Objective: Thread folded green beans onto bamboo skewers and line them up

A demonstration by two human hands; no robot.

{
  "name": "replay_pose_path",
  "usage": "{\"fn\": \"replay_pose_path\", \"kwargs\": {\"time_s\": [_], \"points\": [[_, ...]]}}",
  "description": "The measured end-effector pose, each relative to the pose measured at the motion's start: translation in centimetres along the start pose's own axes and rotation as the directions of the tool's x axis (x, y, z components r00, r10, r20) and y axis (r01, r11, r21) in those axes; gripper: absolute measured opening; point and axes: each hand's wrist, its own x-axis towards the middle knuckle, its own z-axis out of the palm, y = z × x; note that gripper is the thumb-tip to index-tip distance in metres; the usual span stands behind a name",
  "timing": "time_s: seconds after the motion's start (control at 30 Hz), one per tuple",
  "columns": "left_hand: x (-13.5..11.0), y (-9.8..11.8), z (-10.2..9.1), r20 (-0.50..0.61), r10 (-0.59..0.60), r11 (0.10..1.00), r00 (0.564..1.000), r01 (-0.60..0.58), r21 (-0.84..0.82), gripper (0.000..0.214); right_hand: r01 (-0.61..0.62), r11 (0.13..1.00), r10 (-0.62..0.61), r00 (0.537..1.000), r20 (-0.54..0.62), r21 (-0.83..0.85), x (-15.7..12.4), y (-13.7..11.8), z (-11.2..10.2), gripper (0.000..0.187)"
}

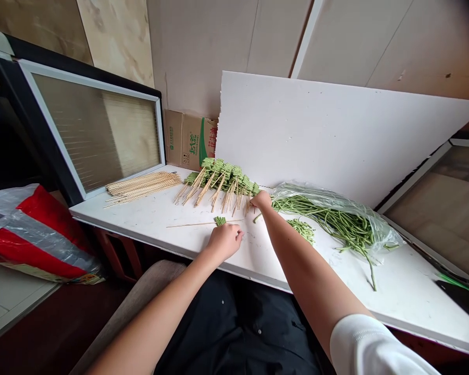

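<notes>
My left hand [224, 241] rests curled on the white table [152, 221], its fingers closed near a bamboo skewer [195, 225] that carries a small coil of green long bean [220, 221]. My right hand [261, 199] reaches further back, fingers closed at the edge of a row of finished bean skewers [219, 182]; what it grips is hidden. Just right of it lies a clear plastic bag with loose long beans [336, 221]. A small bundle of coiled beans [303, 229] lies by my right forearm.
A pile of bare bamboo skewers [143, 186] lies at the table's left end. A cardboard box [189, 139] and a white board [336, 130] stand behind. A glass-lidded freezer [94, 125] is at left, with a red and clear plastic bag [31, 234] below it.
</notes>
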Motion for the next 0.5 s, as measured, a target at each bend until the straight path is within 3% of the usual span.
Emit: {"fn": "replay_pose_path", "kwargs": {"time_s": [0.17, 0.5], "points": [[-0.2, -0.4, -0.3, 0.008, -0.001, 1.000, 1.000, 0.000, 0.031, 0.029, -0.052, 0.987, 0.056, 0.998, 0.024, -0.154, 0.0, -0.2, 0.2, 0.035], [-0.4, -0.5, -0.3, 0.004, 0.030, 0.998, 1.000, -0.030, 0.050, 0.028, -0.085, 0.980, 0.097, 0.993, 0.061, -0.181, -0.2, 0.1, -0.8, 0.031]]}}
